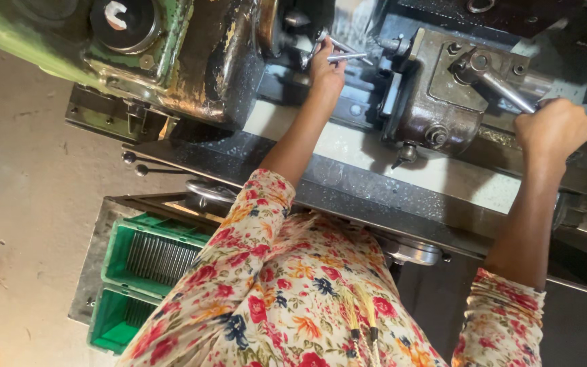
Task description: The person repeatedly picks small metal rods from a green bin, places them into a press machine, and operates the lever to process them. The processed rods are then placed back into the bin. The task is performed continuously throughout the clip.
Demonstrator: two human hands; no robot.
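I stand at a worn green and black lathe. My left hand reaches up to the chuck area and holds a thin shiny metal rod near the spindle. My right hand is closed around the end of a long steel lever handle that rises from the dark grey tailstock block. Both arms wear floral sleeves.
A green plastic crate holding several thin metal rods sits at lower left, with a second green crate below it. Two ball-ended levers stick out from the lathe bed. A concrete floor lies to the left.
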